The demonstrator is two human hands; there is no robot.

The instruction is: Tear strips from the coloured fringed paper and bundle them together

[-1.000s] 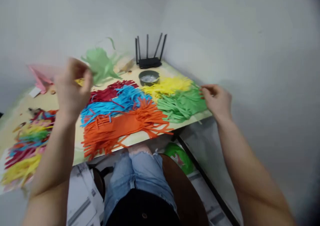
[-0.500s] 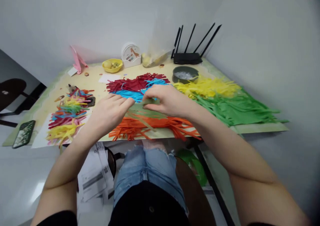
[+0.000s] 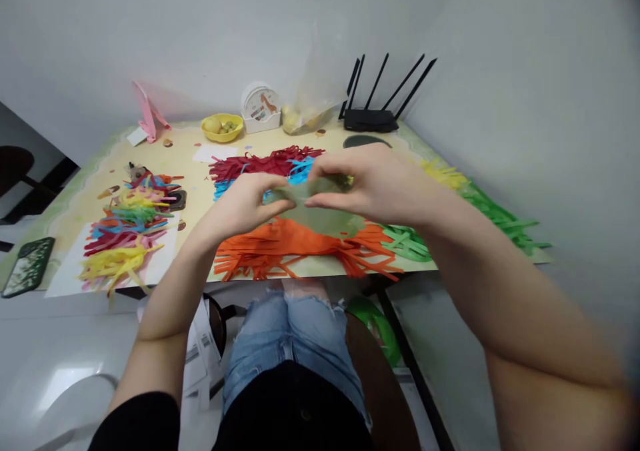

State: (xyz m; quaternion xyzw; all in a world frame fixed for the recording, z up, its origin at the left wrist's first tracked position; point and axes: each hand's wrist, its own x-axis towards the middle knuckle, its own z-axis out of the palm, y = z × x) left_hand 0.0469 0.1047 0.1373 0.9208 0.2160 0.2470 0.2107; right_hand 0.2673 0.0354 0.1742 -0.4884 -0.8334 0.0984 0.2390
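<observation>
My left hand (image 3: 245,201) and my right hand (image 3: 373,184) are close together above the front middle of the table. Between their pinched fingertips is a pale green, see-through piece (image 3: 320,214), blurred and hard to make out. Just below it lies a bundle of fringed orange paper strips (image 3: 295,241). Behind my hands are dark red fringed strips (image 3: 260,166) and blue strips (image 3: 223,190), the blue ones partly hidden. My right hand and forearm cover much of the green strips (image 3: 407,243) and yellow strips (image 3: 445,173).
A multicoloured fringed string (image 3: 133,211) lies at left on white paper, near a phone (image 3: 30,264). Along the back stand a yellow fruit bowl (image 3: 223,128), a white coaster holder (image 3: 261,114), a plastic bag (image 3: 310,114), a black router (image 3: 370,120) and a dark bowl (image 3: 367,141).
Both hands have come closer together, the left moving right and the right shifting right and up. The pale green piece now shows larger between them, over the orange strips.
</observation>
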